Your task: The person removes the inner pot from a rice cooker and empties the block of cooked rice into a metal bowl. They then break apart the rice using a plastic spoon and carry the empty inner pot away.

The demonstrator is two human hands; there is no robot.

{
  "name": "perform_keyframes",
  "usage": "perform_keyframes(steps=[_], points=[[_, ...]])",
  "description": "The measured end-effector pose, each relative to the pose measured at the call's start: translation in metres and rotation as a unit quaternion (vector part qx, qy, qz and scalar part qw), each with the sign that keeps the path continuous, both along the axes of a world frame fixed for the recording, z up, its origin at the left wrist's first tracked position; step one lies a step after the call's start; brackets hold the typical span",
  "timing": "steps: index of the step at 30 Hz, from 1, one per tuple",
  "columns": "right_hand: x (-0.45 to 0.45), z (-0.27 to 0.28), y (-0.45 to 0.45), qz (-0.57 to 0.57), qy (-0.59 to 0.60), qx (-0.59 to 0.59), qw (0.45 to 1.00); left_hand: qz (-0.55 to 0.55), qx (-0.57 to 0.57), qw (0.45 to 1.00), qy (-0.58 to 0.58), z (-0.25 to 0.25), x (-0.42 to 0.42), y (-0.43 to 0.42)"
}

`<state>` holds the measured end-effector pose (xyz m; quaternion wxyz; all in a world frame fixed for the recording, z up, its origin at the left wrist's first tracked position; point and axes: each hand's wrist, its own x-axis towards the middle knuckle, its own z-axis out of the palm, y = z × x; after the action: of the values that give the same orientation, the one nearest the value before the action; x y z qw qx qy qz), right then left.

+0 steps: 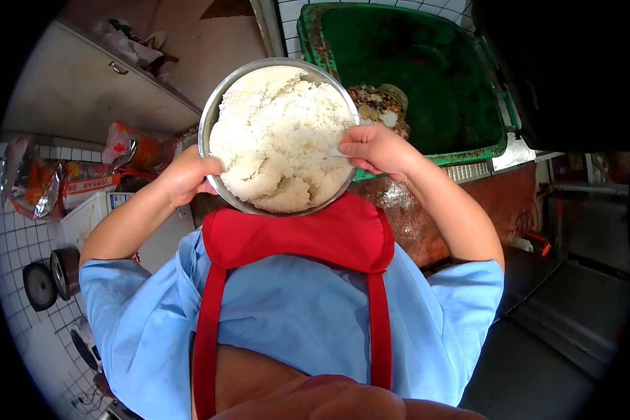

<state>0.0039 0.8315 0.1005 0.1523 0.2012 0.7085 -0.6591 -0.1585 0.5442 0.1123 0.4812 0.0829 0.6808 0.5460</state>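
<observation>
Past our red apron (pixel 297 241), our left hand (pixel 187 175) clamps its grip on a metal bowl (pixel 204 126) heaped with white mash (pixel 276 133); our right hand (pixel 379 148) pinches a pale utensil (pixel 334 151) in it. We seem mid-stir; moving calls for a level bowl. Beyond: an open green bin (pixel 434 77).

The bowl (pixel 207 119) is silver-grey, the food (pixel 280 133) creamy white, the utensil (pixel 334 151) pale. The apron (pixel 294 234) is plain red, the shirt (pixel 301 297) plain light blue. The bin (pixel 427 84) is green with brown stains; the floor (pixel 469 210), reddish-brown. White tiles (pixel 14 241) carry a dark grid.
</observation>
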Motion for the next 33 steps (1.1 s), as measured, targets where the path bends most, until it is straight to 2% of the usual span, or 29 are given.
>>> perform_keyframes(steps=[6, 9, 12, 15, 23, 25, 27, 28, 29, 32, 33], points=[[-0.004, -0.013, -0.003, -0.005, 0.015, -0.076, 0.997, 0.000, -0.017, 1.000, 0.008, 0.001, 0.000, 0.001], [-0.005, -0.018, -0.003, -0.031, 0.005, -0.115, 0.993, 0.006, -0.010, 1.000, 0.000, 0.000, 0.001, 0.002], [-0.005, -0.012, -0.009, -0.086, 0.044, -0.130, 0.987, 0.005, -0.012, 1.000, 0.004, 0.000, 0.001, 0.002], [-0.005, -0.009, -0.012, -0.080, 0.092, -0.040, 0.992, -0.002, -0.024, 1.000, 0.008, 0.001, 0.000, 0.002], [0.013, 0.022, 0.054, -0.167, 0.206, -0.080, 0.961, -0.002, -0.011, 1.000, -0.003, -0.001, 0.000, 0.001], [0.015, 0.015, 0.083, -0.206, 0.236, -0.091, 0.945, -0.004, -0.007, 1.000, -0.008, -0.002, -0.001, 0.001], [0.014, -0.013, 0.134, -0.182, 0.166, -0.048, 0.968, -0.003, 0.000, 1.000, -0.013, -0.001, 0.001, 0.001], [0.015, -0.038, 0.154, -0.141, 0.057, 0.385, 0.911, 0.000, -0.001, 1.000, -0.012, -0.001, 0.002, 0.001], [0.016, -0.055, 0.165, -0.071, -0.062, 0.739, 0.667, 0.002, -0.002, 1.000, -0.010, 0.000, 0.004, 0.001], [0.020, -0.035, 0.154, -0.099, -0.103, 0.710, 0.690, 0.009, 0.003, 1.000, -0.009, 0.003, 0.004, 0.003], [0.021, -0.023, 0.143, -0.095, -0.052, 0.700, 0.706, 0.012, 0.002, 1.000, -0.013, 0.003, 0.005, 0.003]])
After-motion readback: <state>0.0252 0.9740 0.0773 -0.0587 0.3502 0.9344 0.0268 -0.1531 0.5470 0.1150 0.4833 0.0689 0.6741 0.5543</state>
